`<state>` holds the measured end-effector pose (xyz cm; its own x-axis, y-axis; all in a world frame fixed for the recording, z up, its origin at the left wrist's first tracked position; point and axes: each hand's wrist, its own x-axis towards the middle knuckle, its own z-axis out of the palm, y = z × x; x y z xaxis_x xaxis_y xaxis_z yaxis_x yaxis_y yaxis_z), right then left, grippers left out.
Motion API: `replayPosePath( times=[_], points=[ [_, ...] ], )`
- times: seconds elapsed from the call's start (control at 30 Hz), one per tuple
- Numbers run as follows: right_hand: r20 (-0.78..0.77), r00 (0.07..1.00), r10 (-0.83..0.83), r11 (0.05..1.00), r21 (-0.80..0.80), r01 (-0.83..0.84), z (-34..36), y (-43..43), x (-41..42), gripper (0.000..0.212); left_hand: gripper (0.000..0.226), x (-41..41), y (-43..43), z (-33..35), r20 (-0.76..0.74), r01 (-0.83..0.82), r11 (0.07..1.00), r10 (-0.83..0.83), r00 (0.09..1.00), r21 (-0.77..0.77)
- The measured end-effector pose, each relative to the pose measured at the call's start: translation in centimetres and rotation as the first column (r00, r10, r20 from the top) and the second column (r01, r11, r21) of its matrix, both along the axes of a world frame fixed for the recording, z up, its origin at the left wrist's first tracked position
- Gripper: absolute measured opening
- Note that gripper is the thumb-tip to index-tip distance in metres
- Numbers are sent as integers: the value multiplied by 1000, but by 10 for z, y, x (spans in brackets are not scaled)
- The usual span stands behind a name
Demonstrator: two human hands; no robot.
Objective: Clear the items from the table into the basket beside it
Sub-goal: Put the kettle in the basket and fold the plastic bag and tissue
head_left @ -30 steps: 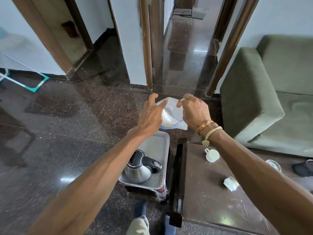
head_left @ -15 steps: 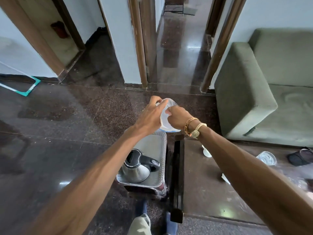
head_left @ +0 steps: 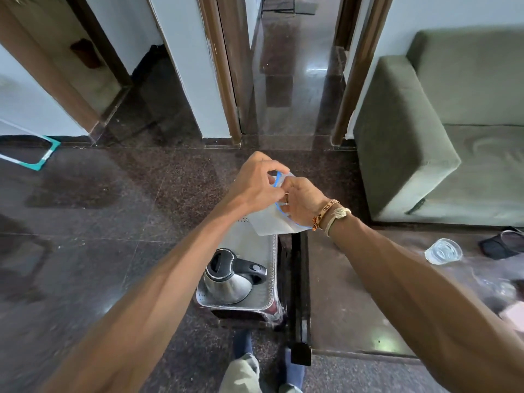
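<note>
Both my hands hold a clear plastic bag with a blue zip line (head_left: 268,225) above the far end of the silver basket (head_left: 271,282). My left hand (head_left: 256,184) pinches the bag's top edge from the left. My right hand (head_left: 302,199) grips the same edge from the right. The bag hangs down below the hands. A steel electric kettle with a black handle (head_left: 231,277) lies inside the basket. On the dark table (head_left: 348,313) to the right stands a clear glass (head_left: 443,251).
A green sofa (head_left: 442,137) stands at the back right, behind the table. A dark object (head_left: 502,245) sits at the table's far right edge. My feet (head_left: 286,373) are on the dark granite floor. Doorways open ahead.
My hands have come closer together on the bag's top edge, and the bag now hangs lower over the basket. The view has tilted, so the white cup on the table is hidden.
</note>
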<state>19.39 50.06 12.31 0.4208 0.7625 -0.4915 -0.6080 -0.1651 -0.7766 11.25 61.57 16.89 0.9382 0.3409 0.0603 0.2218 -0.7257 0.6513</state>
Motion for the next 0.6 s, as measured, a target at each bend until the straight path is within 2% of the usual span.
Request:
replayPosePath(
  times=[0.07,0.2,0.3,0.4,0.5,0.57,0.6],
  points=[
    [2,1000,-22,996,84,21,-7,-7,1,43,32,9,-5,4,-61,37,998,-35,998,46],
    [-13,991,-133,974,182,133,-26,-18,-7,41,34,25,-26,8,-196,148,954,-98,976,261],
    [-38,977,-208,933,294,210,-41,-27,-17,36,39,33,-46,9,-266,210,924,-126,956,319],
    [-80,974,-210,899,375,225,-55,-36,-20,48,39,37,-59,5,-302,282,897,-179,936,341],
    [-97,964,-247,922,284,265,-65,-43,-19,37,29,38,-61,1,-366,305,884,-170,915,353],
    [-107,963,-249,953,152,263,-67,-47,-18,27,17,38,-58,-1,-399,281,915,-152,904,289],
    [-87,963,-255,960,96,263,-69,-47,-17,28,18,38,-58,-1,-407,266,934,-151,901,241]
  ],
)
